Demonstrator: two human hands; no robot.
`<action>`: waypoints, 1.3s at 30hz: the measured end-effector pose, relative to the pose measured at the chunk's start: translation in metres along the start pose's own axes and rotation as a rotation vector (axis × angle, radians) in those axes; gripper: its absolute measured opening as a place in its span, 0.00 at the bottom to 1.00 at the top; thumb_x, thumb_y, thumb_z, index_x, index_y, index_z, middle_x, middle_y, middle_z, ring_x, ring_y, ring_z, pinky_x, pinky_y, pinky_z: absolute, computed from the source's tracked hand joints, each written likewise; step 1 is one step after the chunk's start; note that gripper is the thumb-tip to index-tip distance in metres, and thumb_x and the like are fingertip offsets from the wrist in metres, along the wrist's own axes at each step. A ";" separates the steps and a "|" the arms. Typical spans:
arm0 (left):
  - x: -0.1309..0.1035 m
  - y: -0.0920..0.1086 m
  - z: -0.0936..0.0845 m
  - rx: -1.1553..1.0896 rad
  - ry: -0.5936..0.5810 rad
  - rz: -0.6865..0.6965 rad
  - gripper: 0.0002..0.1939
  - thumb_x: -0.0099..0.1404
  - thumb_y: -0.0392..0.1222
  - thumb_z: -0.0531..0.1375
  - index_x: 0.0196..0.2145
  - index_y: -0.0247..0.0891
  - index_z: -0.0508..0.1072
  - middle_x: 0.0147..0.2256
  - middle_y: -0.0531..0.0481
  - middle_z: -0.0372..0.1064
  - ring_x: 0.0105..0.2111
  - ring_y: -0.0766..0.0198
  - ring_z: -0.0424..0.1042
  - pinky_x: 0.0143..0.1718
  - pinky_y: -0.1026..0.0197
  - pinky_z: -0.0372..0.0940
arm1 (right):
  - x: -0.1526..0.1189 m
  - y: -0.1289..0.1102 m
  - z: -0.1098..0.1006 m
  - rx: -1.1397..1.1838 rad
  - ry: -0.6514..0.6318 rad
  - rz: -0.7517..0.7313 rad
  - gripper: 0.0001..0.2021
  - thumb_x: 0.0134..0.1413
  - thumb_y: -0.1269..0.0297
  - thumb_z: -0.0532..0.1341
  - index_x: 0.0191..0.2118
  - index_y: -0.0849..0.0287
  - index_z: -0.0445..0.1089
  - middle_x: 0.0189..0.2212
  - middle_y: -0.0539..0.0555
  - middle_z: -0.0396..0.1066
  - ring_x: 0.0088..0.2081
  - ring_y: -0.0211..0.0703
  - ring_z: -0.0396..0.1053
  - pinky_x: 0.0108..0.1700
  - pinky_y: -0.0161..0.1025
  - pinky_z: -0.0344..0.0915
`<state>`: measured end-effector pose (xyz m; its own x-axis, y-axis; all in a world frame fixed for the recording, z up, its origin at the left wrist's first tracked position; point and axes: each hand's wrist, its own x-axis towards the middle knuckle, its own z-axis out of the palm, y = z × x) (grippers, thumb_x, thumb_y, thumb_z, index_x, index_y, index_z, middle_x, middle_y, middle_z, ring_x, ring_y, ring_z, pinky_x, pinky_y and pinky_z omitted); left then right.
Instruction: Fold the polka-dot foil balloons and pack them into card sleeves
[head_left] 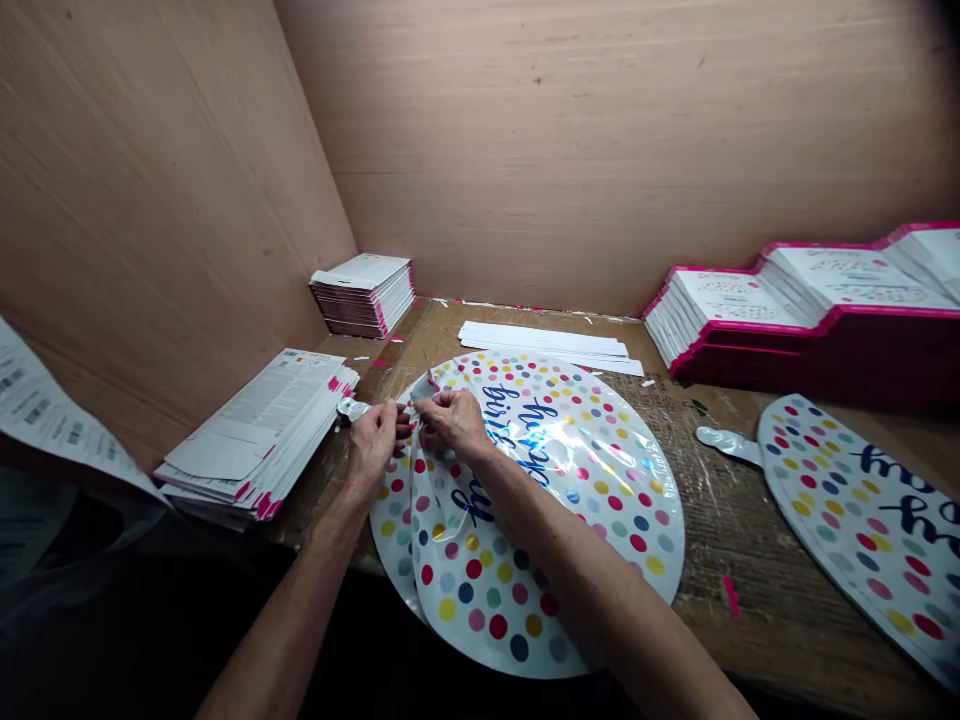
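Flat foil balloons [615, 450], white with coloured dots and blue "happy birthday" lettering, lie overlapped on the table in front of me. My right hand [454, 415] pinches the upper balloon's tail at its left edge, with a small pale tab showing at the fingertips. Close beside it, my left hand [375, 435] has its fingers closed at the same edge. The exact spot it grips is hidden by the fingers. A silver tail [352, 408] sticks out to the left, past my left hand.
Printed card stacks stand on the left [251, 440] and in the back corner [367, 285]. White paper strips [551, 345] lie behind the balloons. Pink-edged packets [817, 290] are piled at the back right. Another dotted balloon [855, 500] lies at the right. Wooden panels [600, 140] enclose the table.
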<state>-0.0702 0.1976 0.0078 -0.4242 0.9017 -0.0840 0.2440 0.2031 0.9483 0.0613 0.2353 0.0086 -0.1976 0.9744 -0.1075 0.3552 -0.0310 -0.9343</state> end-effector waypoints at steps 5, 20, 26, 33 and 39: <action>-0.053 -0.001 0.010 0.295 -0.029 0.352 0.25 0.65 0.57 0.53 0.48 0.34 0.73 0.45 0.39 0.76 0.43 0.54 0.76 0.42 0.57 0.71 | -0.038 0.018 -0.070 0.400 0.155 0.020 0.17 0.46 0.50 0.64 0.25 0.61 0.67 0.20 0.48 0.69 0.21 0.34 0.67 0.20 0.28 0.56; -0.152 -0.013 0.122 0.917 -0.139 0.722 0.39 0.68 0.61 0.48 0.66 0.27 0.56 0.66 0.26 0.48 0.67 0.35 0.47 0.62 0.33 0.49 | -0.116 0.047 -0.183 -0.687 0.763 -0.402 0.23 0.64 0.56 0.52 0.55 0.67 0.67 0.55 0.68 0.67 0.54 0.53 0.66 0.55 0.49 0.63; -0.174 -0.022 0.082 0.787 -0.061 0.724 0.32 0.70 0.57 0.46 0.60 0.27 0.63 0.65 0.28 0.53 0.67 0.43 0.48 0.63 0.39 0.55 | -0.022 0.033 -0.153 -1.012 0.122 -0.494 0.20 0.71 0.59 0.48 0.61 0.64 0.62 0.63 0.62 0.59 0.62 0.49 0.58 0.63 0.46 0.53; -0.214 -0.050 0.027 0.766 -0.109 0.599 0.20 0.68 0.54 0.51 0.30 0.41 0.76 0.60 0.38 0.63 0.66 0.40 0.51 0.59 0.33 0.60 | 0.013 0.086 -0.153 -1.070 -0.010 -0.412 0.22 0.71 0.60 0.47 0.64 0.64 0.57 0.67 0.63 0.53 0.67 0.55 0.48 0.66 0.55 0.43; -0.228 -0.009 0.028 0.214 -0.386 0.064 0.22 0.59 0.62 0.58 0.21 0.42 0.72 0.36 0.44 0.76 0.40 0.49 0.75 0.35 0.52 0.73 | 0.020 0.085 -0.156 -1.043 -0.075 -0.369 0.25 0.71 0.58 0.46 0.67 0.63 0.53 0.69 0.61 0.47 0.70 0.55 0.42 0.68 0.57 0.38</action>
<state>0.0489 0.0012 0.0094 -0.0555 0.9832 -0.1741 0.4510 0.1803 0.8741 0.2302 0.2870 -0.0201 -0.4922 0.8680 0.0654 0.8513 0.4957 -0.1722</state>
